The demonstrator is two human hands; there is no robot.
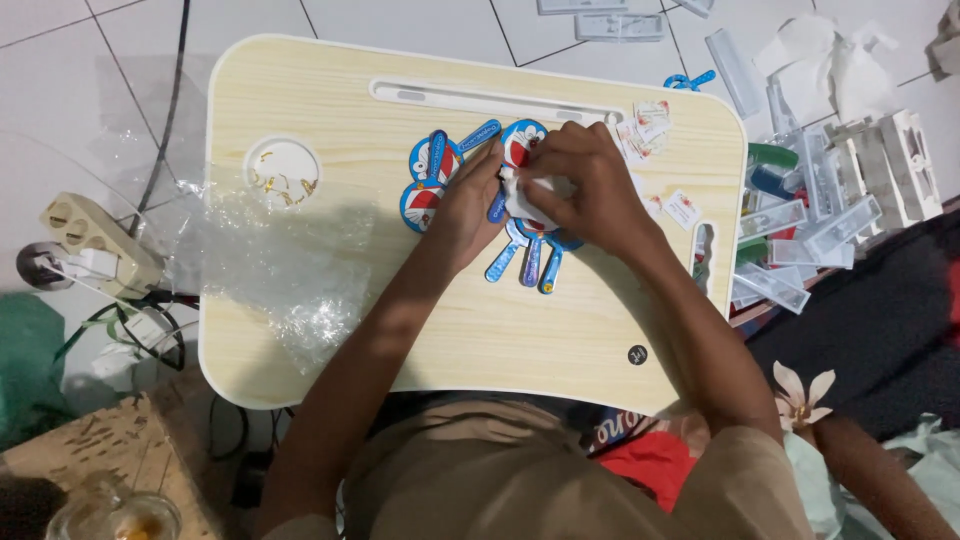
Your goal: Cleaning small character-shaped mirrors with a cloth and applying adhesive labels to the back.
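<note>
Both forearms angled in from the near edge, meeting over the middle of the pale wooden lap desk (300,110). Left hand (468,200) laid palm-down, wrist bent, fingers narrow and pressed on the blue cartoon-cat cutouts (432,175). Right hand (585,180) curled over from the right, fingers pinched on a small white paper piece (520,198) held just above the blue strip cutouts (530,258) fanned nearer. Small white stickers (648,125) scattered far right by the knuckles. Crumpled clear plastic wrap (290,270) on the left, near a round cup hole (283,172). Clear plastic cases (810,225) piled right of the desk; beige power strip (95,240) on the floor, left.
</note>
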